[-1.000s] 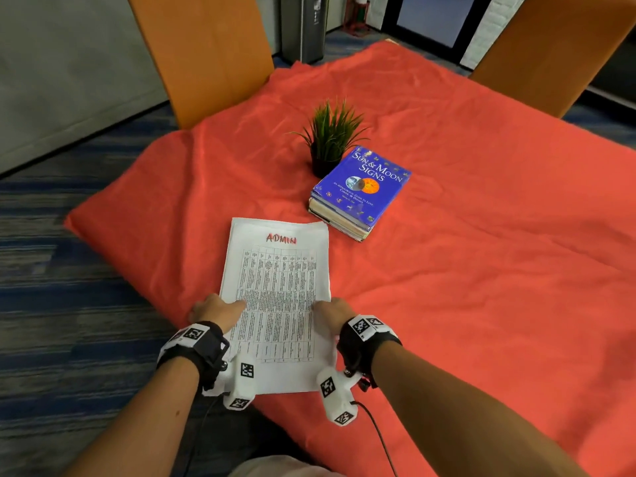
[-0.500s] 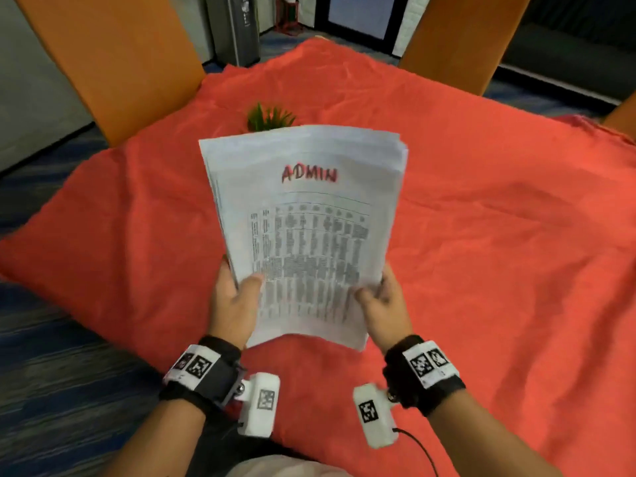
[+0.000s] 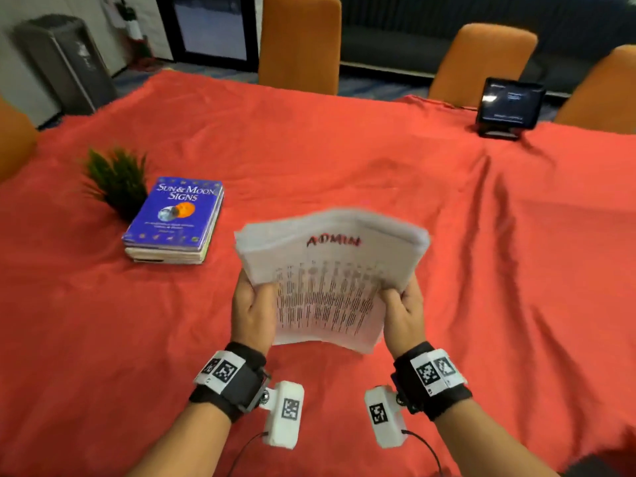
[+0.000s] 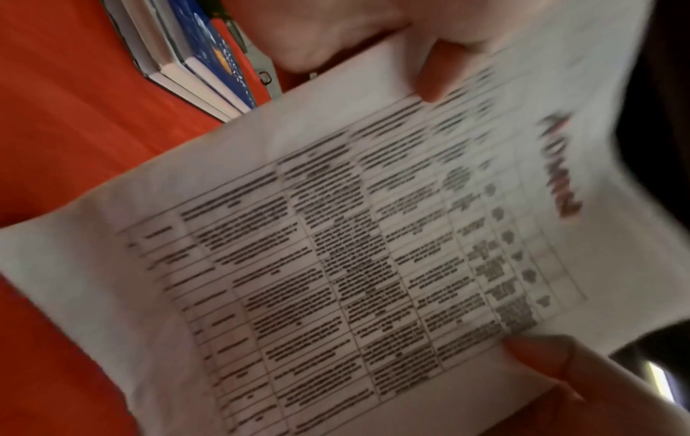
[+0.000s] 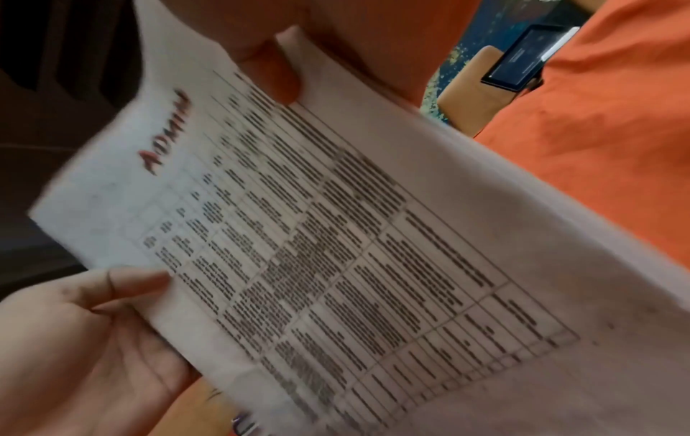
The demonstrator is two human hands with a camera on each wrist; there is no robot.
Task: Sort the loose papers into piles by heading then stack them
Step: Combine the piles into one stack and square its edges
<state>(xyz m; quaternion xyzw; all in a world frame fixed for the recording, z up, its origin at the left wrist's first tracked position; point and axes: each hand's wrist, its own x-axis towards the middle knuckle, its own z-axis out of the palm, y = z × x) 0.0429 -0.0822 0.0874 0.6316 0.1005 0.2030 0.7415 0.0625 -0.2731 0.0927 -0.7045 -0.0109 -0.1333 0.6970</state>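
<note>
A stack of white papers (image 3: 330,287) with the red heading ADMIN and a printed table on the top sheet is held tilted above the red tablecloth (image 3: 481,270). My left hand (image 3: 256,301) grips its lower left edge, thumb on top. My right hand (image 3: 399,301) grips the lower right edge the same way. The left wrist view shows the top sheet (image 4: 336,265) blurred, with my left thumb (image 4: 429,82) pressed on it. In the right wrist view my right thumb (image 5: 272,73) lies on the same sheet (image 5: 336,250). The sheets under the top one are hidden.
A blue book on a short stack of books (image 3: 175,218) lies at the left, beside a small potted plant (image 3: 115,180). A dark tablet on a stand (image 3: 509,105) sits at the far right. Orange chairs (image 3: 299,43) surround the table.
Both hands lifted the paper stack off the cloth and raised it. It now sits lower and farther right over the table, and the view has swung to the right.
</note>
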